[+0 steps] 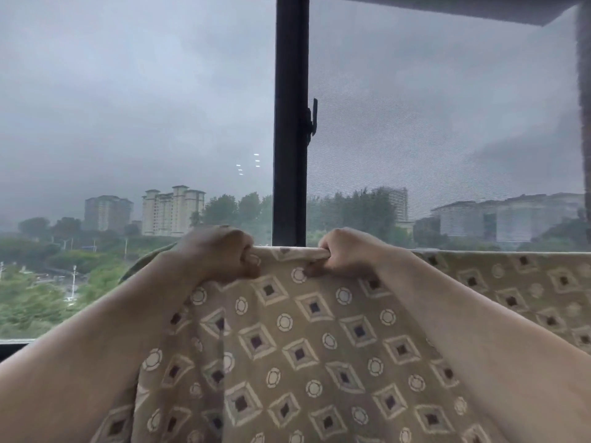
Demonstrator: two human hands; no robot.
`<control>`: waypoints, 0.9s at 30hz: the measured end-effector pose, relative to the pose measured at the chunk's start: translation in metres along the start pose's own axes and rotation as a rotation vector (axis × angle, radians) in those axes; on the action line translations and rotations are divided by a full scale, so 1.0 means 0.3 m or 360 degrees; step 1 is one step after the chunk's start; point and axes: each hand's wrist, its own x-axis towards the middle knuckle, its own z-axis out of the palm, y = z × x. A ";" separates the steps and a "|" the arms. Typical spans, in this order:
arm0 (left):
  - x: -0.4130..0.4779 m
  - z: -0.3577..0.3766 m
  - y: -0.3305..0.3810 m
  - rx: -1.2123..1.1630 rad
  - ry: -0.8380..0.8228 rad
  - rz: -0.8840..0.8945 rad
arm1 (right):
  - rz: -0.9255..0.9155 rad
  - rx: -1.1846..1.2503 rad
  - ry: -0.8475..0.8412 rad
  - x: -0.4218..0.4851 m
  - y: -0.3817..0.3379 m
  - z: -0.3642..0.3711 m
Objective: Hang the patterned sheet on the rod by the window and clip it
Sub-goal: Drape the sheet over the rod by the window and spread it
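Sheet (307, 346) is a tan, khaki-ish fabric covered in a repeating print: cream-outlined diamonds with a small dark square in the middle of each, and little cream rings dotted in between. It fills most of the lower half of the view, held up in front of the window (128, 123), with soft folds and creases running down on the left side where it bunches up a bit. Off to the right the top edge runs pretty straight and level across the glass, so it looks draped over something there, but the rod itself can't be made out under the cloth.

Left hand (220, 254) has its fingers curled tight around the top edge, grabbing a bunch of fabric. Right hand (342, 251) does the same just beside it, fingers wrapped over the rolled hem. The two hands sit close together, either side of the black window frame post (289, 123). Both bare forearms reach up from the bottom corners.

Outside it's grey and hazy, with apartment blocks (172, 212) and trees.
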 end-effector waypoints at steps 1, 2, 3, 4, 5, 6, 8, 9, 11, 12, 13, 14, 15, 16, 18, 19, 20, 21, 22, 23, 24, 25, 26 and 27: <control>0.009 0.021 -0.003 0.0098 -0.0011 -0.0024 | -0.0023 0.0011 0.0005 -0.009 0.017 -0.005; 0.010 0.042 -0.017 0.0183 0.0020 -0.0031 | -0.0033 0.0017 0.0013 -0.023 0.044 -0.013; 0.007 0.055 -0.028 0.0263 0.0072 -0.0027 | -0.0023 0.0015 0.0021 -0.042 0.081 -0.027; 0.003 0.063 -0.039 0.0310 0.0105 -0.0039 | 0.0006 0.0000 0.0027 -0.062 0.127 -0.041; 0.000 0.067 -0.048 0.0315 0.0108 -0.0073 | 0.0046 -0.0024 0.0038 -0.087 0.176 -0.055; -0.003 0.059 -0.043 0.0273 0.0069 -0.0136 | 0.0087 -0.0046 0.0055 -0.111 0.228 -0.065; 0.015 0.028 -0.002 0.0058 -0.0044 -0.0258 | 0.0126 -0.0047 0.0105 -0.143 0.314 -0.074; 0.041 0.017 0.043 -0.0060 -0.0091 -0.0266 | 0.0120 -0.0039 0.0125 -0.151 0.343 -0.076; 0.113 0.010 0.192 -0.0232 -0.0129 -0.0168 | 0.0068 -0.0027 0.0127 -0.149 0.377 -0.072; 0.154 0.012 0.288 -0.0289 -0.0119 -0.0090 | 0.0036 -0.0011 0.0124 -0.148 0.390 -0.072; 0.192 0.019 0.382 -0.0333 -0.0083 -0.0023 | 0.0003 0.0006 0.0125 -0.153 0.403 -0.074; 0.226 0.027 0.462 -0.0352 -0.0047 0.0000 | -0.0024 0.0021 0.0127 -0.163 0.424 -0.078; 0.253 0.031 0.517 -0.0341 -0.0013 -0.0021 | -0.0052 0.0035 0.0128 -0.180 0.452 -0.083; 0.268 0.035 0.546 -0.0306 0.0002 -0.0073 | -0.0072 0.0046 0.0126 -0.202 0.492 -0.091; 0.288 0.052 0.548 -0.0223 -0.0054 -0.0187 | -0.0056 0.0033 0.0120 -0.261 0.619 -0.122; 0.296 0.061 0.536 -0.0215 -0.0092 -0.0238 | -0.0011 0.0012 0.0119 -0.295 0.701 -0.147; 0.302 0.065 0.528 -0.0237 -0.0112 -0.0297 | 0.0050 -0.0026 0.0123 -0.333 0.796 -0.175; 0.313 0.070 0.525 -0.0271 -0.0112 -0.0360 | 0.0116 -0.0072 0.0124 -0.371 0.897 -0.205; 0.324 0.068 0.535 -0.0305 -0.0133 -0.0427 | 0.0168 -0.0098 0.0119 -0.408 0.993 -0.232; 0.338 0.066 0.556 -0.0342 -0.0189 -0.0491 | 0.0199 -0.0088 0.0114 -0.442 1.077 -0.252; 0.359 0.061 0.593 -0.0386 -0.0251 -0.0544 | 0.0209 -0.0051 0.0114 -0.468 1.149 -0.264; 0.384 0.056 0.649 -0.0451 -0.0314 -0.0571 | 0.0194 -0.0005 0.0116 -0.489 1.203 -0.269; 0.419 0.057 0.719 -0.0495 -0.0349 -0.0558 | 0.0168 0.0022 0.0123 -0.501 1.242 -0.268; 0.465 0.066 0.799 -0.0503 -0.0333 -0.0511 | 0.0130 0.0022 0.0133 -0.505 1.267 -0.264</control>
